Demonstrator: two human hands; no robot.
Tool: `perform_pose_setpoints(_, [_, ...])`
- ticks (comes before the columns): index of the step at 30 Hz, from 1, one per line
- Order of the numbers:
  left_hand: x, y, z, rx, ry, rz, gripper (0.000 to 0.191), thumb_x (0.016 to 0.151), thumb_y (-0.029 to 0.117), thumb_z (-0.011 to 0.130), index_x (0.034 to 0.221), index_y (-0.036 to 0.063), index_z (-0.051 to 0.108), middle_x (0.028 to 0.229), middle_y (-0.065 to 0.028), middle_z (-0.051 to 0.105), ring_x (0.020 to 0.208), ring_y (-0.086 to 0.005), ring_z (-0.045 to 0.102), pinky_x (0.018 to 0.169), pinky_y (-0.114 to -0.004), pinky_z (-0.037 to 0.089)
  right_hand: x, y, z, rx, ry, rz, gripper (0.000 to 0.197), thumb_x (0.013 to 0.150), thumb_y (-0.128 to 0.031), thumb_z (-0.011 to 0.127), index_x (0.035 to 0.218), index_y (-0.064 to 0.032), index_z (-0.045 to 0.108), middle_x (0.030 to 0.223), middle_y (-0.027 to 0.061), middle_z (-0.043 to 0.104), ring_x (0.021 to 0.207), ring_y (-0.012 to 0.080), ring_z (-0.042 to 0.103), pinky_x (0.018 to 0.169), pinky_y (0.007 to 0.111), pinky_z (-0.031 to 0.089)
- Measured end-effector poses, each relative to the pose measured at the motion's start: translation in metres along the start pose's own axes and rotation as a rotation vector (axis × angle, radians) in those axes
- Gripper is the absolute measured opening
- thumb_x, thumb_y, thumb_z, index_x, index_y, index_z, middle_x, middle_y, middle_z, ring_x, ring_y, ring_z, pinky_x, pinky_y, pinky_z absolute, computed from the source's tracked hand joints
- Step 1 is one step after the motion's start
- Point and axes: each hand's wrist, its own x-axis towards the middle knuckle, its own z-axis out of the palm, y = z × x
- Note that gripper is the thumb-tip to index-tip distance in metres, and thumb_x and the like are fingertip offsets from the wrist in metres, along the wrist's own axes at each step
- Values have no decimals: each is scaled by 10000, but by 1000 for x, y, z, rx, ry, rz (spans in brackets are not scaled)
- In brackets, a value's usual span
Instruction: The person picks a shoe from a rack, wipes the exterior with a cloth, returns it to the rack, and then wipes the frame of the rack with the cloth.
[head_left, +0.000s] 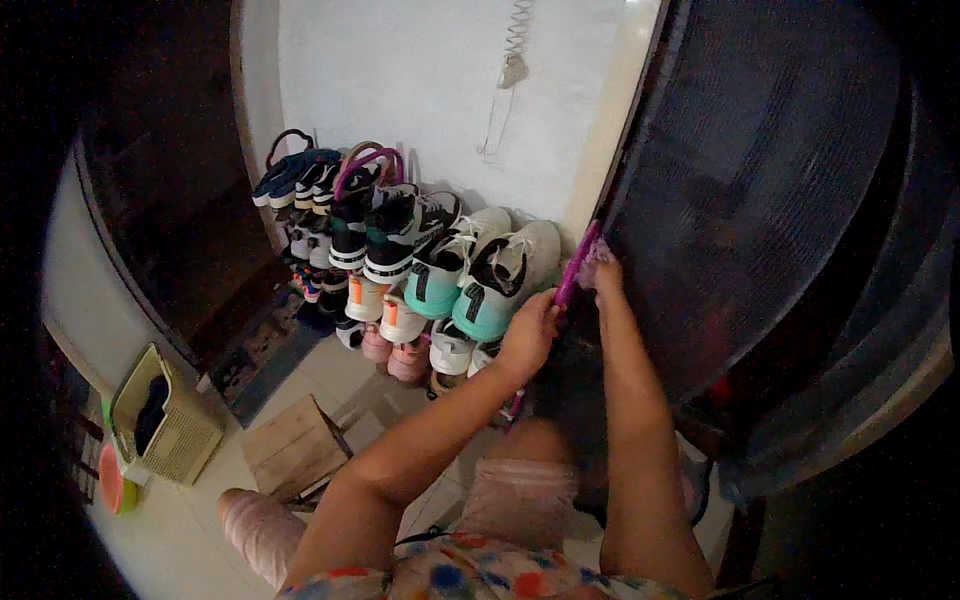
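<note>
My left hand (531, 336) grips the lower part of a purple curved tube (577, 262), which looks like the end frame of a shoe rack. Just right of it, my right hand (608, 278) holds a crumpled, pale purplish cloth (594, 255) against the tube's outer side. The fingers of that hand are partly hidden by the cloth. Left of my hands, white and mint-green sneakers (491, 292) stand on the top tier, heels toward me. Black-and-white sneakers (390, 232) sit beside them. A second purple tube (369, 159) arches up among the shoes farther left.
Lower tiers hold pink shoes (409, 361) and white-and-orange shoes (365, 298). A dark mesh curtain (750, 187) hangs close on the right. On the tiled floor stand a wooden stool (292, 446), a perforated plastic basket (184, 442) and an orange basin (112, 480).
</note>
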Motion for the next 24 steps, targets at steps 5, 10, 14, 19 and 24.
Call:
perform_pose_setpoints(5, [-4, -17, -12, 9, 15, -50, 240, 883, 81, 437, 1092, -18, 498, 899, -179, 564, 736, -311, 555, 672, -382, 450, -36, -68, 36, -27, -113, -233, 359, 811, -4, 469, 1161, -54, 529, 1065, 64, 589, 887, 163, 577, 749, 291, 478])
perform_pose_setpoints(10, [0, -4, 4, 21, -8, 27, 243, 876, 99, 457, 1081, -20, 510, 1005, -216, 566, 901, -400, 536, 787, -415, 428, -45, -108, 16, -326, -221, -566, 333, 801, 57, 388, 1065, -21, 576, 980, 55, 596, 865, 154, 571, 743, 268, 469])
perform_pose_setpoints(14, [-8, -20, -2, 84, 34, 21, 242, 872, 97, 465, 1079, -18, 514, 1006, -213, 568, 928, -400, 529, 800, -417, 424, -91, -106, 38, -638, -220, -871, 327, 732, 109, 398, 999, 43, 576, 1094, 133, 548, 956, 223, 553, 862, 295, 426])
perform_pose_setpoints(19, [-31, -23, 0, 118, -38, -11, 379, 840, 49, 499, 1209, -2, 425, 1144, -234, 487, 1070, -369, 476, 905, -388, 384, -146, -107, 36, -872, -92, -1089, 331, 697, 103, 445, 980, 16, 592, 1105, 151, 542, 1037, 318, 498, 919, 355, 383])
perform_pose_setpoints(24, [-56, -38, -3, 181, 19, 65, 376, 816, -10, 441, 1189, -44, 414, 1110, -267, 477, 1025, -423, 456, 895, -424, 372, -182, -87, 38, -960, -107, -1152, 326, 680, 72, 491, 963, -32, 615, 1099, 119, 550, 1020, 333, 480, 891, 390, 394])
